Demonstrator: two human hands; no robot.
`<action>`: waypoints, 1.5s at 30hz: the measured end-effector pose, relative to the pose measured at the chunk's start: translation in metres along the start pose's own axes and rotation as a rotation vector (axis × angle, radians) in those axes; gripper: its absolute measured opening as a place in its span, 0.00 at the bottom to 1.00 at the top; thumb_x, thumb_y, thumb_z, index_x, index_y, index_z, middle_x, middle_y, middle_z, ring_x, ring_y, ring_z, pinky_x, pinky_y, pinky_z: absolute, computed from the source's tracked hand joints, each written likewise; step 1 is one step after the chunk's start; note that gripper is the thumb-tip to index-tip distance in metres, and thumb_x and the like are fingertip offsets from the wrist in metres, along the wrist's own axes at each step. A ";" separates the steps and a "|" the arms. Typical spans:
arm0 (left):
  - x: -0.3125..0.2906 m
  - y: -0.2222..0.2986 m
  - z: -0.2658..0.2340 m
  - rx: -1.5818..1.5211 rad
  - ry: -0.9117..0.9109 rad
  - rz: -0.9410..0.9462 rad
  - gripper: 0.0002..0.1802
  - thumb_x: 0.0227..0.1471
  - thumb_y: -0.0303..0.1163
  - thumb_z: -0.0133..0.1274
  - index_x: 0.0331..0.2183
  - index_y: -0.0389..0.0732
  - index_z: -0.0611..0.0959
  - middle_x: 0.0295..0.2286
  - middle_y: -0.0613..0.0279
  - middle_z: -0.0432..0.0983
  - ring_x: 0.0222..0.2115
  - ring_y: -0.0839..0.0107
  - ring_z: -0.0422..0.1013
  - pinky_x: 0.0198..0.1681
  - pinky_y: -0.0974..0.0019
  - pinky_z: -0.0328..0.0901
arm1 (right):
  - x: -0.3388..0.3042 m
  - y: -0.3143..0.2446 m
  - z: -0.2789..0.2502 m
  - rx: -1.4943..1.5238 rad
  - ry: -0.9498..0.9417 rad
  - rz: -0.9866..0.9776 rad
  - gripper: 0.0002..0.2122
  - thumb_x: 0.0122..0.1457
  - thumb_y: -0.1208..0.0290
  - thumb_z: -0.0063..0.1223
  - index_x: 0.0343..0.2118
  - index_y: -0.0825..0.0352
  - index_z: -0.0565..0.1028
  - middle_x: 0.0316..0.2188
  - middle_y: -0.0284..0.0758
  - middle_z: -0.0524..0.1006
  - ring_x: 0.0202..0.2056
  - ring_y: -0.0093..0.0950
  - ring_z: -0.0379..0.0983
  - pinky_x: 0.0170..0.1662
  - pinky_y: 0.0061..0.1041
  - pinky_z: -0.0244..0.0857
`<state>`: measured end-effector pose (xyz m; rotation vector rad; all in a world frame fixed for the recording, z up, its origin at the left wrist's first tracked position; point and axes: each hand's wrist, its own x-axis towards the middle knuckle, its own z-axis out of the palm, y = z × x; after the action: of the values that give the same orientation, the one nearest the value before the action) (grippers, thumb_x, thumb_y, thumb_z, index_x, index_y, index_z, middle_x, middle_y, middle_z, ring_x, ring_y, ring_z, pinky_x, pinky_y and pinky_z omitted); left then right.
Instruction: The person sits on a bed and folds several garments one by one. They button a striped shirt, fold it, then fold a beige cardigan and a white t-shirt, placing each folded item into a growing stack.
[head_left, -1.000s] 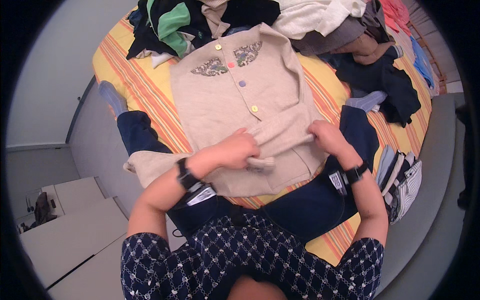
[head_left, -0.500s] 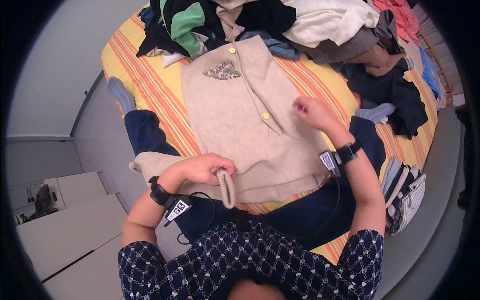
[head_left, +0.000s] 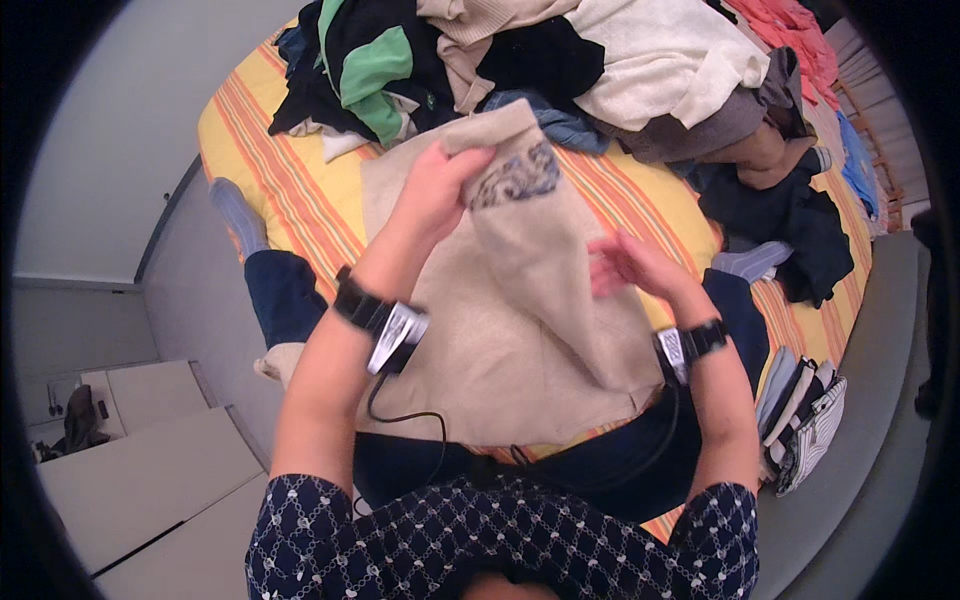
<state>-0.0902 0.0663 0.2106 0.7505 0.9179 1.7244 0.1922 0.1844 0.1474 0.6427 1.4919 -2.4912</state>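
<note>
A beige knitted cardigan (head_left: 470, 370) lies spread between my legs, its edge near my lap. My left hand (head_left: 440, 185) is closed on the cardigan near its far end, with a flap lifted and folded over toward the right. On that raised flap a dark blue-grey embroidered patch (head_left: 515, 178) shows, slightly blurred. The buttons on the front are hidden by the fold. Beside the cardigan's right side my right hand (head_left: 640, 268) has its fingers stretched out, holding nothing; whether its fingertips touch the knit I cannot tell.
Beyond the cardigan a heap of clothes includes a white sweater (head_left: 670, 60) and a green-and-black garment (head_left: 375, 70). A dark garment (head_left: 785, 215) lies by my right foot. Folded clothes (head_left: 805, 410) are stacked at the right, on a striped yellow-orange bedspread (head_left: 290, 140).
My left hand has moved from the near left part of the cardigan to its far end and lifted a flap there. My right hand has shifted slightly nearer, its fingers spreading.
</note>
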 end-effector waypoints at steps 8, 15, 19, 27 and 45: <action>0.073 -0.113 -0.053 0.149 0.395 -0.382 0.14 0.50 0.23 0.49 0.41 0.33 0.73 0.35 0.57 0.76 0.33 0.67 0.74 0.36 0.64 0.71 | -0.054 0.066 0.012 -0.201 0.372 0.235 0.22 0.56 0.60 0.52 0.50 0.67 0.67 0.38 0.29 0.75 0.38 0.20 0.69 0.42 0.22 0.64; 0.080 -0.119 -0.073 0.289 0.426 -0.478 0.12 0.52 0.26 0.48 0.41 0.38 0.73 0.33 0.59 0.76 0.29 0.67 0.74 0.31 0.64 0.71 | -0.063 0.091 0.015 -0.354 0.303 0.338 0.13 0.49 0.72 0.59 0.38 0.70 0.76 0.30 0.32 0.78 0.32 0.20 0.72 0.38 0.21 0.66; 0.088 -0.132 -0.081 0.329 0.426 -0.429 0.12 0.54 0.26 0.44 0.42 0.41 0.72 0.32 0.61 0.76 0.27 0.68 0.74 0.27 0.65 0.70 | -0.064 0.096 0.012 -0.463 0.412 0.562 0.12 0.47 0.69 0.61 0.34 0.69 0.78 0.23 0.35 0.77 0.27 0.23 0.73 0.33 0.25 0.67; 0.050 -0.112 -0.052 1.290 0.393 0.093 0.28 0.49 0.32 0.51 0.52 0.36 0.64 0.43 0.48 0.70 0.43 0.59 0.68 0.45 0.62 0.63 | -0.064 0.050 0.048 -1.191 0.808 0.325 0.21 0.44 0.61 0.61 0.40 0.65 0.73 0.36 0.43 0.75 0.36 0.39 0.73 0.39 0.31 0.67; -0.033 -0.119 -0.023 1.774 -0.602 -0.078 0.33 0.52 0.49 0.45 0.57 0.48 0.60 0.60 0.54 0.46 0.61 0.57 0.42 0.58 0.38 0.42 | -0.076 0.086 0.041 -1.553 0.426 0.355 0.32 0.50 0.63 0.52 0.59 0.56 0.56 0.62 0.38 0.51 0.60 0.39 0.51 0.52 0.43 0.58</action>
<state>-0.0422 0.0544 0.0951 2.0819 1.8337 0.0993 0.2793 0.1014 0.1295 0.8899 2.4551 -0.4563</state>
